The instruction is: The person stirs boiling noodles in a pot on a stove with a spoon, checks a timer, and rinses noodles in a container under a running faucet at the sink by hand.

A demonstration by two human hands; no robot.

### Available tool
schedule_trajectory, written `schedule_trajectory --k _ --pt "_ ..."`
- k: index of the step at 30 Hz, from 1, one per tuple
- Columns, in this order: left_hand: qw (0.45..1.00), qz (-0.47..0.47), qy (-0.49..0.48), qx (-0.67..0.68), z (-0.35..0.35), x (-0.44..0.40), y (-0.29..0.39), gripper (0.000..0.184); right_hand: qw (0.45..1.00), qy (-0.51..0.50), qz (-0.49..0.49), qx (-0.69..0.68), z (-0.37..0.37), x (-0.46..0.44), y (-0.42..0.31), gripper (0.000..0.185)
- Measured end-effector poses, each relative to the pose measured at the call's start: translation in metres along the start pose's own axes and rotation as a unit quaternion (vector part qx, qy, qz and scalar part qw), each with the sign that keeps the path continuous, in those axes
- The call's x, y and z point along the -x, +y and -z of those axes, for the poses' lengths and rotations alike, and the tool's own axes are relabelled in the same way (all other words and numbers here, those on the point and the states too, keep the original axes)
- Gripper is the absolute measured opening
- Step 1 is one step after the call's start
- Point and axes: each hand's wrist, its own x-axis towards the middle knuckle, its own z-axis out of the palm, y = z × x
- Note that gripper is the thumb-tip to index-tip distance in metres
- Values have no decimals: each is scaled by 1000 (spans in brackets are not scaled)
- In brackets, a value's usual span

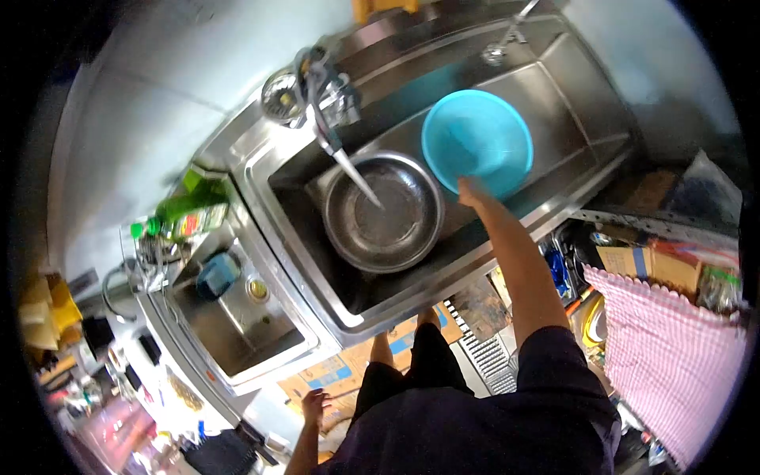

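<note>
My right hand (pixel 469 192) is at the near rim of a turquoise plastic basin (pixel 507 127), fingers closed over the edge. The basin sits in the large steel sink (pixel 574 103); some liquid seems to lie in its bottom. Beside it on the left, a round metal bowl (pixel 348 226) rests in the same sink. Above that bowl is a faucet (pixel 321 131), with what looks like a white stream of water coming down into it. My left hand (pixel 316 404) hangs low by my side, away from the sink, holding nothing visible, its fingers loosely apart.
A smaller sink (pixel 265 340) with a blue container (pixel 218 275) stands to the left, green bottles (pixel 186 222) behind it. A second tap (pixel 495 54) is at the back right. Crowded shelves with a pink checked cloth (pixel 665 348) stand right; flattened cardboard (pixel 348 368) covers the floor.
</note>
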Motion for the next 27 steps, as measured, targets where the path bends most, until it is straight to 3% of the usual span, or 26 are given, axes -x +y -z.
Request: schedule_trajectory --k 3,5,10,11,13,14,15,16,17,18,20,21,22,24,27 --pt "987 95 124 35 33 18 -35 35 995 -70 19 71 -1 -18 -9 20" --pt "989 77 122 39 34 40 -52 36 988 -105 40 109 2 -20 -17 21" --pt "988 44 138 57 1 74 -81 37 999 39 23 -1 35 0 -44 31" --pt "987 -47 142 64 -6 71 -83 35 999 36 23 0 40 6 -46 37" --pt "991 -58 120 -12 -18 77 -88 32 978 187 51 -77 19 17 -51 39" --pt "983 -83 101 -125 -20 75 -83 33 993 91 23 -66 41 35 -62 41" --pt "994 -71 69 -42 -31 75 -82 33 978 187 73 -53 43 54 -71 41" --pt "985 -114 66 -111 -41 87 -57 32 968 188 135 -94 47 72 -72 38" --pt "990 -114 36 -79 -42 75 -68 31 975 132 120 -133 66 92 -90 37" --pt "982 -171 5 -85 -44 68 -71 32 960 178 158 -147 63 108 -89 32" --pt "982 -177 -10 -67 -44 82 -44 32 939 167 140 -267 80 169 -107 27" --pt "973 -221 0 -62 -43 86 -48 33 893 222 199 -338 69 190 -107 25" --pt "973 -219 -16 -77 -35 90 -49 32 886 279 196 -313 66 219 -116 23" --pt "966 -253 10 -43 -26 114 -60 33 859 246 207 -398 32 243 -107 21" --pt "970 -234 60 -35 5 143 -122 32 880 240 245 -328 1 323 -150 18"
